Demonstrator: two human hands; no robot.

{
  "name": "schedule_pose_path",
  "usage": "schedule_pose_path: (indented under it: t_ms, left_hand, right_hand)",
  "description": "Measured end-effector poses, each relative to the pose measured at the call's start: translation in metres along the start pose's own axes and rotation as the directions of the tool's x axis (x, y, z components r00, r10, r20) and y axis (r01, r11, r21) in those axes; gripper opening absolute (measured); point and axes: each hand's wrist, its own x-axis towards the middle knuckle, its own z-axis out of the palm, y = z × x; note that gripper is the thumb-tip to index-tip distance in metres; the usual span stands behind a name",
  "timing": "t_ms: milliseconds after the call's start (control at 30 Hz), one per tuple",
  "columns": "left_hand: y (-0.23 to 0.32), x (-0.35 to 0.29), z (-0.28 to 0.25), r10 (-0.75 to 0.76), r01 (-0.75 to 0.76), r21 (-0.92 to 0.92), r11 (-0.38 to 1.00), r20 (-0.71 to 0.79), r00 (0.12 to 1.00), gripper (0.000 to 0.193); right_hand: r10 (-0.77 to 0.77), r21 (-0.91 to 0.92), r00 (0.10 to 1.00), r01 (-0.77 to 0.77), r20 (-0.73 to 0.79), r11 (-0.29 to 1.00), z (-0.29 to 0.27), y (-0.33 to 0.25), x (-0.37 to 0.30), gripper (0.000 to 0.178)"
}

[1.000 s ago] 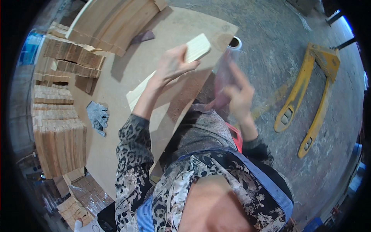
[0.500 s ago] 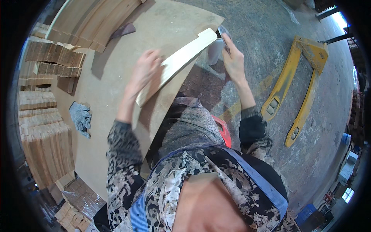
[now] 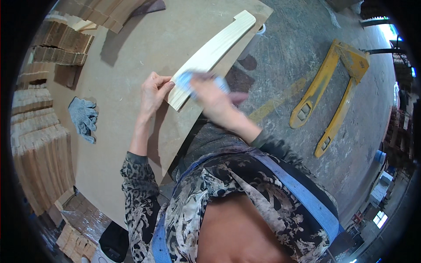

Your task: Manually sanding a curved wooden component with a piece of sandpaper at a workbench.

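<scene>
A pale, gently curved wooden slat [image 3: 215, 48] with a notched far end lies slantwise along the table's right edge. My left hand [image 3: 153, 92] is closed at its near end, thumb and fingers pinching the left edge. Over the near part of the slat, my right hand [image 3: 215, 98] is smeared by motion. It grips a blue-and-white pad or cloth [image 3: 185, 82] pressed against the wood; its exact kind is too blurred to tell. A grey work glove [image 3: 83, 119] rests on the table to the left.
Stacks of cut wood pieces [image 3: 41, 142] line the table's [image 3: 114, 171] left side and far left corner. A dark cloth-like scrap [image 3: 151, 6] lies at the back. A yellow pallet jack [image 3: 322, 83] stands on the floor to the right.
My right hand has come from the slat's far end to its near part with the blue-and-white thing. My left hand has settled on the near left edge. The slat sits farther away in view.
</scene>
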Motion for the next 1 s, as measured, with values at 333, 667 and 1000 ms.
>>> schedule_pose_path:
  t_ms: [333, 667, 1000]
  left_hand:
    - [0.001, 0.017, -0.015, -0.049, 0.066, -0.063, 0.996, 0.236, 0.971, 0.018]
    - [-0.006, 0.016, -0.012, -0.095, 0.117, -0.085, 0.990, 0.231, 0.968, 0.016]
    - [0.004, 0.020, -0.011, -0.084, 0.112, -0.121, 0.986, 0.211, 0.974, 0.017]
  right_hand:
    - [-0.143, -0.486, 0.974, 0.211, 0.173, 0.848, -0.078, 0.122, 0.049, 0.040]
    - [-0.180, 0.099, 0.935, 0.156, 0.305, 0.983, 0.011, -0.043, -0.017, 0.038]
    - [0.075, -0.303, 0.932, 0.038, 0.354, 0.952, -0.075, 0.056, 0.052, 0.041]
